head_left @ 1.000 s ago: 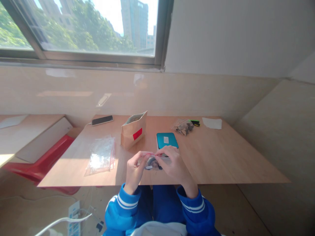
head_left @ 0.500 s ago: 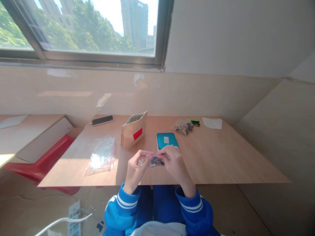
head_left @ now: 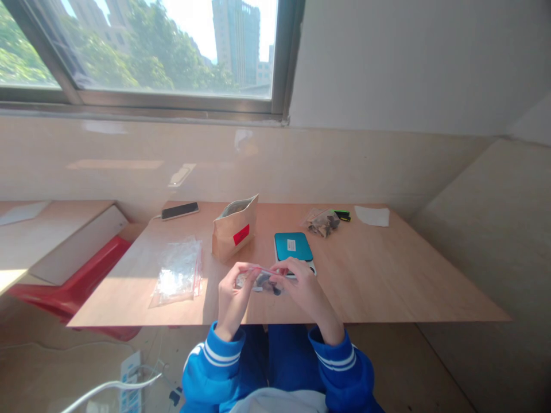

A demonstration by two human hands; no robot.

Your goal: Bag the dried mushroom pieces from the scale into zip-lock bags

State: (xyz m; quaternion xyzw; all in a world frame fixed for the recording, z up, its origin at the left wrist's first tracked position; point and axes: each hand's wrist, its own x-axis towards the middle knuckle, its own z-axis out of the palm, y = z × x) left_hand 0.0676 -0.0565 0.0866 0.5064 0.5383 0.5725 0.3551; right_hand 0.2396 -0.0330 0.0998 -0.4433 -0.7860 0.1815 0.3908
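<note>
Near the front edge of the tabletop (head_left: 396, 275), the left hand (head_left: 232, 291) and right hand (head_left: 303, 287) cover parts of a clear bag (head_left: 267, 282), its contents too blurred to name; the teal-topped device (head_left: 295, 255) is partly hidden (its label (head_left: 291, 245) too small to read)

Window (head_left: 172, 57) upper left, metal frame (head_left: 172, 102), slanted upright splitting the panes; trees (head_left: 159, 51) and high-rise (head_left: 236, 40) outside, bright daylight. Upper wall (head_left: 396, 63) plain grayish; lower wall (head_left: 344, 166) beige, glossy, with light reflections. Side wall (head_left: 495, 229) at right, dimmer. Light wood table (head_left: 408, 275) near the lower wall, sunlit at left. Second table (head_left: 81, 215) far left, red seat (head_left: 86, 281) beside it. Floor (head_left: 47, 367) beige-brown, shadowed toward right.
</note>
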